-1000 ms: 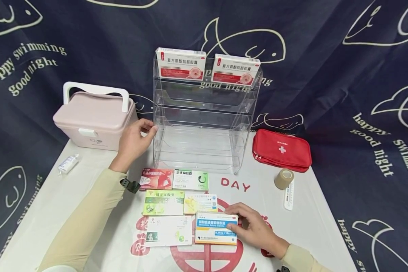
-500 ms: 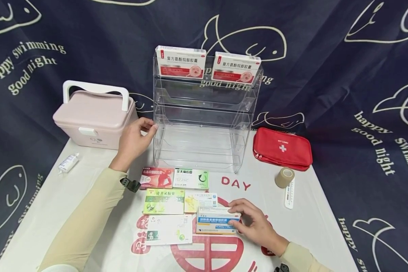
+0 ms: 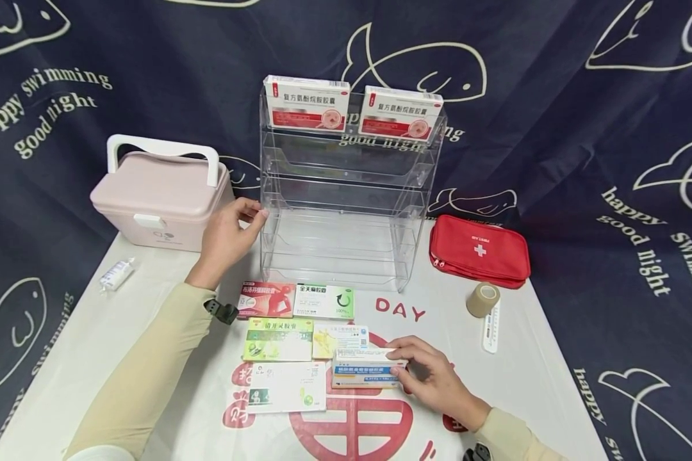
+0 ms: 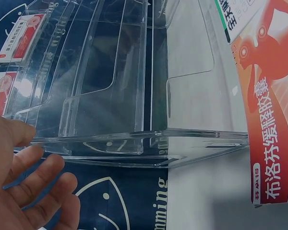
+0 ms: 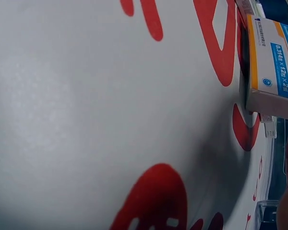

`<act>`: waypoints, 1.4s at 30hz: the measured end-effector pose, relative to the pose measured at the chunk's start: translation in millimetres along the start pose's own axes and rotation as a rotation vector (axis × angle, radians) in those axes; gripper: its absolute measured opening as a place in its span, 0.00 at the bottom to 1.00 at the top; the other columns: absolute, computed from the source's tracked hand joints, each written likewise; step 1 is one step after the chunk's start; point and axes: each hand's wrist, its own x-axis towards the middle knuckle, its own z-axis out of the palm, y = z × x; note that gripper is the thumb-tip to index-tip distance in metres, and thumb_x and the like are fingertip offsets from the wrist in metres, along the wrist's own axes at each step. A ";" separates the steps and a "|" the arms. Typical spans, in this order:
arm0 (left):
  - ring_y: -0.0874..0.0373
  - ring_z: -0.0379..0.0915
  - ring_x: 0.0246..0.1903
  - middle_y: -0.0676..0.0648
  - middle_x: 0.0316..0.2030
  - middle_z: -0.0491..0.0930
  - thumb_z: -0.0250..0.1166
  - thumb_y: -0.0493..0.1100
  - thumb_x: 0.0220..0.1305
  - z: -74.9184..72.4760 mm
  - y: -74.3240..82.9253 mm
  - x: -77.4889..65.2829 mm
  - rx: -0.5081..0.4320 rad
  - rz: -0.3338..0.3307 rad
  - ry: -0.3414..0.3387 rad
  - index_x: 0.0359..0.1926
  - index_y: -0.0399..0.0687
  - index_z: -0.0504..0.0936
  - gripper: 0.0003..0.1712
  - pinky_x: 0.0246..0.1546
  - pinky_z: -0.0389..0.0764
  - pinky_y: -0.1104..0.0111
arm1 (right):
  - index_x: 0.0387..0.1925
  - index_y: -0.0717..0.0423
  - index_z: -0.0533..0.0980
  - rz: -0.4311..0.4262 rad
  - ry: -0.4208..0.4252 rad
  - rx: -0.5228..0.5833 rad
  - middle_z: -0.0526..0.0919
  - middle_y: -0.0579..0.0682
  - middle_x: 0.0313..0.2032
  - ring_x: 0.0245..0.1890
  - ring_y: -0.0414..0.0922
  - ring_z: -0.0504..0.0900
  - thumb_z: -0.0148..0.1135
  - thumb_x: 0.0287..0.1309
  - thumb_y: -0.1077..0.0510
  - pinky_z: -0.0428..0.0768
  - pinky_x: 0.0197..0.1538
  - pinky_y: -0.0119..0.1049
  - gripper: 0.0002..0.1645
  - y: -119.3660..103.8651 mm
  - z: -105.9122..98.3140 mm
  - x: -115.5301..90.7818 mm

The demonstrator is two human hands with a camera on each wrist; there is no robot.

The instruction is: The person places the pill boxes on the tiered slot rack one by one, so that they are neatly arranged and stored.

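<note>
My right hand (image 3: 438,381) pinches a white, blue and orange medicine box (image 3: 364,371) between thumb and fingers. The box is tilted up over the table, its lower front edge towards me. In the right wrist view, the medicine box (image 5: 273,62) shows at the right edge, with only part of the hand visible. My left hand (image 3: 227,240) pinches the left side edge of a clear tiered display rack (image 3: 346,246); in the left wrist view, thumb and index meet at the side panel, other fingers spread. Two red-and-white medicine boxes (image 3: 308,105) stand in the rack's top tier.
Several flat medicine boxes lie before the rack, including a red box (image 3: 265,299), a green box (image 3: 279,339) and a white box (image 3: 288,387). A pink case (image 3: 156,198) stands left; a red first-aid pouch (image 3: 478,250), bandage roll (image 3: 483,301) and thermometer (image 3: 490,333) are right.
My right hand has tipped the blue-and-white medicine box up and drawn it slightly away from me. The left hand stays at the rack's side.
</note>
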 end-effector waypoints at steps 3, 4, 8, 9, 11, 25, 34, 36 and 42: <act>0.48 0.80 0.39 0.44 0.39 0.85 0.65 0.49 0.70 0.4 0.2 0.4 0.003 0.001 -0.001 0.47 0.41 0.84 0.15 0.41 0.76 0.56 | 0.46 0.59 0.81 -0.030 0.007 -0.006 0.81 0.62 0.48 0.48 0.48 0.80 0.71 0.45 0.82 0.76 0.50 0.26 0.27 -0.8 -0.4 2.0; 0.47 0.80 0.39 0.44 0.39 0.85 0.65 0.49 0.70 0.4 0.3 0.4 0.004 0.000 -0.001 0.47 0.41 0.83 0.15 0.41 0.76 0.55 | 0.46 0.60 0.81 -0.037 0.007 -0.005 0.81 0.63 0.48 0.47 0.48 0.80 0.71 0.44 0.82 0.77 0.48 0.27 0.27 -0.8 -0.6 2.2; 0.47 0.80 0.39 0.44 0.38 0.85 0.65 0.49 0.70 0.3 0.5 0.3 0.007 -0.004 -0.002 0.47 0.42 0.83 0.15 0.41 0.76 0.55 | 0.47 0.61 0.81 -0.030 -0.001 -0.007 0.81 0.62 0.48 0.46 0.48 0.80 0.71 0.43 0.82 0.81 0.41 0.33 0.28 -0.8 -1.7 1.0; 0.47 0.80 0.39 0.44 0.38 0.85 0.66 0.49 0.70 0.3 0.6 0.3 0.007 -0.005 -0.002 0.47 0.42 0.84 0.15 0.41 0.76 0.55 | 0.47 0.62 0.80 -0.023 -0.004 -0.010 0.81 0.62 0.48 0.45 0.47 0.80 0.71 0.43 0.82 0.81 0.40 0.35 0.28 -0.7 -1.9 0.4; 0.48 0.79 0.39 0.44 0.38 0.85 0.66 0.49 0.70 0.3 1.0 0.6 0.006 -0.005 -0.002 0.46 0.42 0.84 0.15 0.41 0.76 0.56 | 0.47 0.62 0.80 -0.005 -0.009 -0.012 0.81 0.61 0.48 0.45 0.47 0.80 0.72 0.44 0.81 0.82 0.38 0.38 0.27 -0.7 -2.3 -0.7; 0.47 0.79 0.39 0.44 0.39 0.85 0.65 0.50 0.70 -0.1 0.8 0.4 0.014 -0.009 -0.008 0.47 0.42 0.84 0.15 0.41 0.76 0.54 | 0.46 0.60 0.80 -0.041 -0.003 -0.017 0.81 0.61 0.47 0.44 0.47 0.80 0.72 0.42 0.82 0.84 0.36 0.38 0.28 -1.4 -2.9 1.7; 0.48 0.79 0.39 0.44 0.39 0.85 0.65 0.50 0.70 -0.6 0.8 -0.8 0.008 -0.011 -0.009 0.47 0.42 0.84 0.15 0.42 0.76 0.55 | 0.48 0.61 0.81 -0.095 -0.009 -0.022 0.81 0.63 0.47 0.46 0.49 0.81 0.70 0.43 0.82 0.81 0.45 0.28 0.28 12.3 -4.1 3.6; 0.48 0.79 0.39 0.44 0.38 0.85 0.66 0.50 0.70 -0.8 0.7 -0.9 0.007 -0.010 -0.005 0.46 0.42 0.84 0.15 0.41 0.75 0.55 | 0.48 0.61 0.81 -0.092 -0.010 -0.008 0.82 0.63 0.47 0.48 0.49 0.81 0.70 0.45 0.81 0.80 0.48 0.28 0.27 17.1 -5.7 7.1; 0.48 0.79 0.39 0.44 0.39 0.85 0.65 0.50 0.70 -0.3 -0.1 0.4 0.009 -0.007 -0.010 0.47 0.42 0.84 0.16 0.42 0.76 0.55 | 0.47 0.63 0.82 -0.106 0.009 0.026 0.83 0.63 0.47 0.49 0.49 0.81 0.69 0.46 0.82 0.80 0.48 0.29 0.25 16.0 -16.3 34.7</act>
